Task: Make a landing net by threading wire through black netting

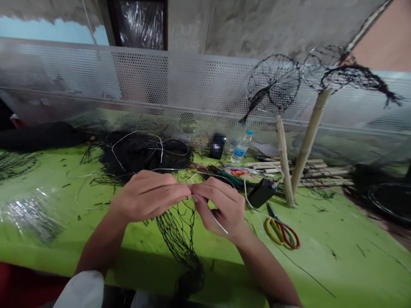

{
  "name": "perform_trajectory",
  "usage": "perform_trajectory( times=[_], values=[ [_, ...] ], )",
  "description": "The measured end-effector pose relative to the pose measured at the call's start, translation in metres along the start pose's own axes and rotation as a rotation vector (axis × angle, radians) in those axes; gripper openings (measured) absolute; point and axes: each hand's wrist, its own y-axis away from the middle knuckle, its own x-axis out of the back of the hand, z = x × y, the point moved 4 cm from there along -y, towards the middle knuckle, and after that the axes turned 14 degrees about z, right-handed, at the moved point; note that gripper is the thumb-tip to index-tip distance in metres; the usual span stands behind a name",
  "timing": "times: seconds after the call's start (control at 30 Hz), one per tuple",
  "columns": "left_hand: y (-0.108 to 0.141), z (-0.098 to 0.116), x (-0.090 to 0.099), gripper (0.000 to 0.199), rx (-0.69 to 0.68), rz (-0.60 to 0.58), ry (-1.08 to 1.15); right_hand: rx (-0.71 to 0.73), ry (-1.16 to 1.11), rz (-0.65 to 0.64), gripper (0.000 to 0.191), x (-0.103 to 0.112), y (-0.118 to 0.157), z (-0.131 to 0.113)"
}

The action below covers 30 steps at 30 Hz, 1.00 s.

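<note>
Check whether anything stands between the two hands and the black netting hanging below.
Nothing visible does: the black netting hangs directly beneath where the left hand and right hand meet. The exact hold is hidden. The scissors lie aside, to the right.

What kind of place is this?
It looks like a small craft workshop. Two black hoop nets stand up near bamboo poles, black netting hangs below the person's hands, and scissors lie on the green table.

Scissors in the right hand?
No, the scissors lie on the green tabletop, apart from the right hand, which holds a thin pale strand.
</note>
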Motion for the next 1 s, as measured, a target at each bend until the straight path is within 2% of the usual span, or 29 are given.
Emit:
perform_trajectory(
  times=[0.1,0.23,0.37,0.5,0.7,1.0],
  values=[
    [-0.011,0.001,0.001,0.017,0.008,0.105,0.131,-0.017,0.016,0.041,0.027,0.0,0.003,0.002],
    [-0.016,-0.005,-0.003,0.014,0.054,0.091,0.182,-0.052,0.068,0.026,0.029,0.0,0.005,0.004],
    [-0.016,-0.007,-0.002,0.012,0.067,0.124,0.203,-0.04,0.066,-0.001,0.025,0.001,0.003,0.002],
    [-0.016,-0.005,-0.002,0.009,0.075,0.115,0.246,-0.029,0.087,-0.056,0.026,0.0,0.001,0.0],
    [-0.016,-0.007,-0.004,0.009,0.116,0.104,0.268,0.017,0.152,0.001,0.027,-0.003,0.003,-0.001],
    [-0.016,-0.007,-0.007,0.003,0.103,0.016,0.17,-0.026,0.138,-0.047,0.015,-0.004,0.005,0.006]
  ],
)
